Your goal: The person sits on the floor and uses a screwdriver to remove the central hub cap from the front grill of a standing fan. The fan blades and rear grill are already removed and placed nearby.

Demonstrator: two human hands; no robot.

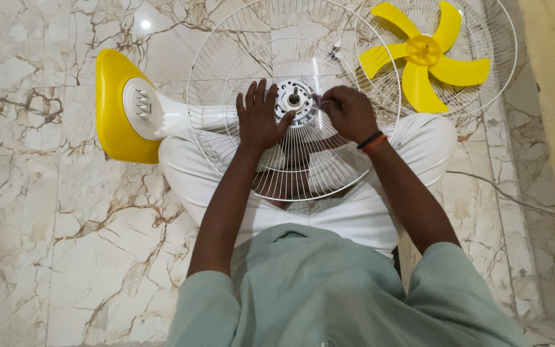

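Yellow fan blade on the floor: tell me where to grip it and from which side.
Grip the yellow fan blade at its round central hub, coming from above. It lies flat inside a wire guard, hub facing up; the curved paddles would likely flex or slip.

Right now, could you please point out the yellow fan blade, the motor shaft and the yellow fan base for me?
yellow fan blade (424, 51), head view, on its round centre hub.
motor shaft (294, 99), head view, on the tip at the guard's centre.
yellow fan base (112, 122), head view, on its yellow outer face.
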